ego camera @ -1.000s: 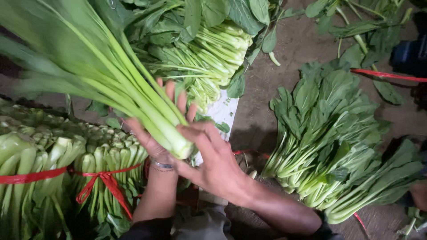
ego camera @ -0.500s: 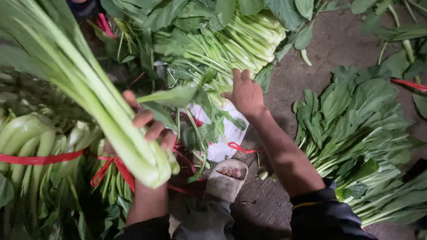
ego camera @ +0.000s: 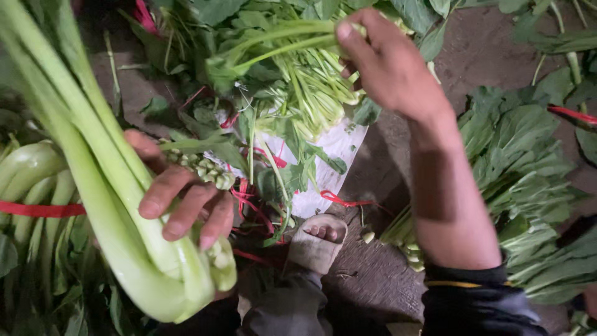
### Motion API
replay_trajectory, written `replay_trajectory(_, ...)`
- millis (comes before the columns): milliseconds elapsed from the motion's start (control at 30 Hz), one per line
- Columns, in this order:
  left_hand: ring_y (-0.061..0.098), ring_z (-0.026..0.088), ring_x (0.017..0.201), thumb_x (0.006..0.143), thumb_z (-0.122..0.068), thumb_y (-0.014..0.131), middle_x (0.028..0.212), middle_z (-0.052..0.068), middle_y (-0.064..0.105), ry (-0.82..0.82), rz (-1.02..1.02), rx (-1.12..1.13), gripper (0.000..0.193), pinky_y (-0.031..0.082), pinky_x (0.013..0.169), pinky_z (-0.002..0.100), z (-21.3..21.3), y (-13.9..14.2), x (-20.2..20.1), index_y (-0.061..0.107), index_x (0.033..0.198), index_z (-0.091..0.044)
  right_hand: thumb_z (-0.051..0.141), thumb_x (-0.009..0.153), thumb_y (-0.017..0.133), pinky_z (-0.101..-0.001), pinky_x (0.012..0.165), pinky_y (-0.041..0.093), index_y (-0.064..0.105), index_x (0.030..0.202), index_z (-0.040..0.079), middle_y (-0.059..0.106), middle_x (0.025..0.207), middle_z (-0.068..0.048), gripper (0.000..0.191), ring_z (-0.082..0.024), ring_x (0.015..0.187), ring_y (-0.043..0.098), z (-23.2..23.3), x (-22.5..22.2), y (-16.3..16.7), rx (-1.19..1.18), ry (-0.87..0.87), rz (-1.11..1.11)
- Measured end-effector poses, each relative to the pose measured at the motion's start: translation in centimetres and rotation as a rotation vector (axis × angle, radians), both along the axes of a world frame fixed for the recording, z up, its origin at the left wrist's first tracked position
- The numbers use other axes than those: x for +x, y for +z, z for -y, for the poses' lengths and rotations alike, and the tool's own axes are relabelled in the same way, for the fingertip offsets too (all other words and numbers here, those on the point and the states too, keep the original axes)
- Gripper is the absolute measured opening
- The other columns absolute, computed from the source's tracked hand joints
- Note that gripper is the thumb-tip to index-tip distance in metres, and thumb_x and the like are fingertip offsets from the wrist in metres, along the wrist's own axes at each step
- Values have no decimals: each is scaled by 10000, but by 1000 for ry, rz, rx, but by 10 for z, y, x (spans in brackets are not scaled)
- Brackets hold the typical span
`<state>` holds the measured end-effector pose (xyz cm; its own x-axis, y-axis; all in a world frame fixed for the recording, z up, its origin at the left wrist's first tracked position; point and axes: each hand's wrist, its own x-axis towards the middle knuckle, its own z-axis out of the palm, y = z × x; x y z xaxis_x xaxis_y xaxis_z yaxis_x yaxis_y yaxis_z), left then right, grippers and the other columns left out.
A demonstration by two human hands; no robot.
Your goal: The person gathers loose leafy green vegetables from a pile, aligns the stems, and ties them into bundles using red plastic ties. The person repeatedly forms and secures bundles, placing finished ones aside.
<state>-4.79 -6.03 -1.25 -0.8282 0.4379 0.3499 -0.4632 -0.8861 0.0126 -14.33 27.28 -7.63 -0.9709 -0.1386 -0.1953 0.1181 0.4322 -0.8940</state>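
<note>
While our left hand wraps the pale base of a bunch of greens at lower left of the frame, its fingers curl closed over the thick stalks, w/ the leafy tops running off toward upper left. Our right hand, upper centre-right, pinches a couple of thin green stems between thumb and fingers, lifted above the loose pile of greens on the white sheet.

We'd judge the bunch fairly heavy and stiff at the stalk end, floppy at the leaves, prob. a bit slick; best gripped low, near the base, as it is now. The thin stems look light and snap easily.

Further out: tied bundles w/ a red band at left, another heap of leaves at right, a sandalled foot bottom centre on dirt ground.
</note>
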Motion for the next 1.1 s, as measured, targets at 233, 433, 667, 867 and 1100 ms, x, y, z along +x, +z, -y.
replay_trajectory(233, 684, 275, 1146, 881, -280, 811, 1243, 101, 670, 79, 30, -61, 879, 543, 945, 525, -5, -23, -6, 365, 1633, -182, 319, 895, 837, -469, 961, 538, 549, 1285, 63, 599, 1169, -213, 548, -336, 1083, 611, 61, 59, -60, 290, -102, -292)
replay_trajectory(433, 647, 265, 1119, 958, -242, 699, 1235, 106, 621, 106, 169, -29, 754, 543, 977, 516, -9, -38, 2, 324, 1602, -130, 409, 644, 947, -551, 799, 503, 381, 1398, 6, 491, 1265, -239, 1025, -395, 1042, 594, 113, 82, -132, 669, -337, 52)
replay_trajectory(667, 582, 308, 1193, 1003, -237, 672, 1275, 129, 546, 78, 147, 4, 782, 509, 1023, 590, -8, -53, -2, 252, 1656, -144, 297, 688, 927, -467, 851, 575, 414, 1394, 59, 575, 1246, -224, 905, -409, 1068, 653, 121, 71, -155, 677, -264, 89)
replay_trajectory(867, 561, 304, 1198, 1012, -257, 673, 1290, 129, 516, 91, 167, 14, 804, 500, 1054, 598, -7, -57, 1, 238, 1683, -166, 377, 819, 871, -502, 898, 561, 432, 1378, 23, 689, 1114, -276, 794, -448, 1042, 687, 98, 40, -94, 735, -48, 307)
replay_trajectory(1100, 559, 331, 1232, 1020, -261, 670, 1302, 147, 513, 139, 172, 23, 819, 507, 1027, 599, 3, -55, 5, 224, 1692, -122, 502, 910, 726, -516, 1032, 500, 486, 1485, 82, 704, 1202, -196, 752, -338, 1153, 667, 56, -14, 81, 879, 357, 525)
